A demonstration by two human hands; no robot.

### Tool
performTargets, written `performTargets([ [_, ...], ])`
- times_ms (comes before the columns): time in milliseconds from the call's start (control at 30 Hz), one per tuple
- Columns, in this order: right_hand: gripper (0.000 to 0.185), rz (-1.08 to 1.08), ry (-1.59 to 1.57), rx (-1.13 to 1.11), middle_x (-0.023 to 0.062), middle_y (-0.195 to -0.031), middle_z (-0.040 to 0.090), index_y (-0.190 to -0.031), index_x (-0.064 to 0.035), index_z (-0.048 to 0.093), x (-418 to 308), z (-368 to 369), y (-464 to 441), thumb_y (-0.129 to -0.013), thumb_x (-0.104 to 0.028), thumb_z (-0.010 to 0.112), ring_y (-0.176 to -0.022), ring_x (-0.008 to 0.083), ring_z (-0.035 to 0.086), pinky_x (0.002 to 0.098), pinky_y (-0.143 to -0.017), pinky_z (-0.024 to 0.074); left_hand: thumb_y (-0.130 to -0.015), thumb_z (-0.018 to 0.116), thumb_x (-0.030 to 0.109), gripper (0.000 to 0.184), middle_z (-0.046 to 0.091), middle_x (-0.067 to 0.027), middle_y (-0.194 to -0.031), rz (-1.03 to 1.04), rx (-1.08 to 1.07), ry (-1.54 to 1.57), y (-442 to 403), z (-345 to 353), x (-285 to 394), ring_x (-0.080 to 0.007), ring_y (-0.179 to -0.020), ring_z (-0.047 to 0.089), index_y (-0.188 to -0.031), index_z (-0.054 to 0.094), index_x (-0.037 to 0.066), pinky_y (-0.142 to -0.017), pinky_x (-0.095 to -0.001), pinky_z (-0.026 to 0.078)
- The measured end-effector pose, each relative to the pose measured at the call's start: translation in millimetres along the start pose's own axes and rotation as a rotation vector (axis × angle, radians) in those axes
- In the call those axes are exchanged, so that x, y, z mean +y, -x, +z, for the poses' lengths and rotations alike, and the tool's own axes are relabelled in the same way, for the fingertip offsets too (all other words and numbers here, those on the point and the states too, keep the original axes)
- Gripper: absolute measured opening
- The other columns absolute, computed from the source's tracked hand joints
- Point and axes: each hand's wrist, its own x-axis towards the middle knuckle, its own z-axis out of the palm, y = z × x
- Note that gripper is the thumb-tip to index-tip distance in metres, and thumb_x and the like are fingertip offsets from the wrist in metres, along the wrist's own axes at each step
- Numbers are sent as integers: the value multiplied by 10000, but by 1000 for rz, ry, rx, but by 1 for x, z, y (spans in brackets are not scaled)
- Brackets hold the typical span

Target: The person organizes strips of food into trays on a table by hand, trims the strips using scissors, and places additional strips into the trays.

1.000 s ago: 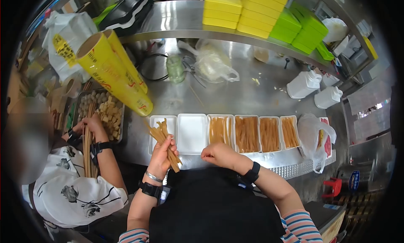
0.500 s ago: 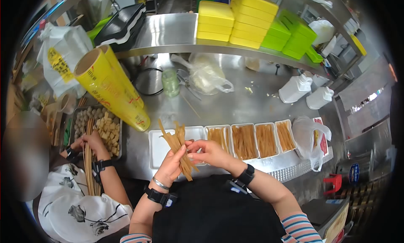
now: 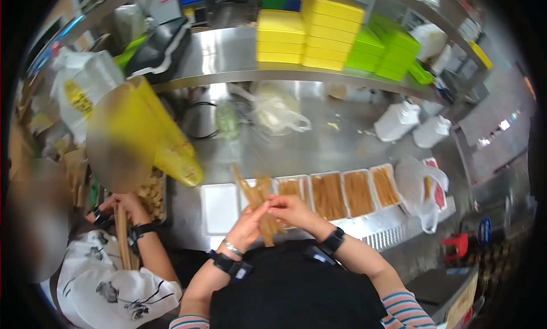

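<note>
My left hand (image 3: 246, 231) is closed around a loose bundle of flat brown strips (image 3: 262, 187), which look like bean curd. The strips fan out above and below the fist. My right hand (image 3: 293, 210) pinches at the bundle beside the left thumb; its fingertips meet the left hand, and exactly what they grip is hidden. Under and left of the bundle lies a white tray (image 3: 219, 209) showing only its white bottom. To the right, a row of white trays holds similar strips, among them a full tray (image 3: 327, 197) and another (image 3: 358, 193).
At left, a co-worker's hands (image 3: 122, 206) hold thin sticks over a metal tray of pale cubes (image 3: 152, 200). A yellow roll (image 3: 165, 135) leans nearby. Plastic bags, a glass jar (image 3: 228, 121) and white bottles (image 3: 397, 122) stand behind. Yellow boxes (image 3: 332, 29) sit on the shelf.
Both my hands and the bundle have shifted slightly right along the trays. My right fingertips have closed in against the left hand. The view is more blurred, and the co-worker's head leans farther over.
</note>
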Motion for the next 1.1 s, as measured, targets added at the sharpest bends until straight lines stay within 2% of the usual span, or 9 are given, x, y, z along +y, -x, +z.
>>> performTargets([
  [167,143,7,56,-17,-5,-796,596,-985,-18,613,0,-2,-3,-864,-94,608,-609,44,533,186,-533,455,-933,529,196,320,580,-84,-1110,-11,124,10,2,1,-5,-184,-996,583,-1210,488,40,-822,-335,517],
  [233,141,66,33,22,64,-1079,605,-947,4,622,0,-2,-4,-842,-90,632,-619,52,548,185,-539,466,-943,510,225,340,572,-80,-1144,0,65,33,3,0,-6,-168,-1024,575,-1226,492,37,-840,-331,512],
  [367,105,56,30,48,38,-925,630,-906,3,616,-5,3,-4,-831,-68,638,-597,51,544,187,-517,454,-948,500,224,351,565,-74,-1149,10,58,57,5,-1,-5,-171,-1037,567,-1248,472,46,-839,-337,515],
  [467,112,66,37,26,42,-933,630,-910,6,615,0,0,-7,-830,-68,640,-594,53,543,187,-511,449,-945,505,230,350,564,-77,-1152,1,63,69,6,0,-4,-168,-1034,568,-1242,476,47,-832,-338,518],
  [600,101,75,49,57,64,-1148,584,-886,-9,628,-1,2,-10,-814,-71,665,-581,46,535,179,-479,427,-930,537,236,364,581,-74,-1107,42,94,63,4,-5,-13,-171,-964,597,-1232,483,40,-802,-327,528],
  [633,96,57,60,53,52,-1004,624,-874,-17,614,4,1,-12,-814,-71,665,-555,51,534,177,-463,423,-926,544,231,365,583,-73,-1100,37,122,79,2,-8,-16,-170,-948,601,-1233,484,42,-794,-325,531],
  [667,96,41,61,11,52,-1004,624,-874,-17,614,4,3,-14,-814,-71,665,-555,51,534,177,-463,423,-922,551,226,366,586,-71,-1094,26,142,101,1,-11,-18,-169,-932,606,-1233,486,44,-787,-323,533],
  [733,94,49,77,32,-5,-683,577,-877,-33,584,0,2,-10,-822,-63,654,-510,56,529,182,-447,437,-922,550,225,367,585,-72,-1097,38,90,127,4,-11,-12,-168,-927,606,-1236,486,47,-782,-322,536],
  [1100,96,19,45,17,-11,-679,574,-826,-47,572,2,2,-7,-812,-65,665,-515,47,533,174,-454,446,-931,531,233,358,588,-77,-1086,27,62,142,5,-11,-19,-170,-898,612,-1237,492,52,-765,-327,544],
])
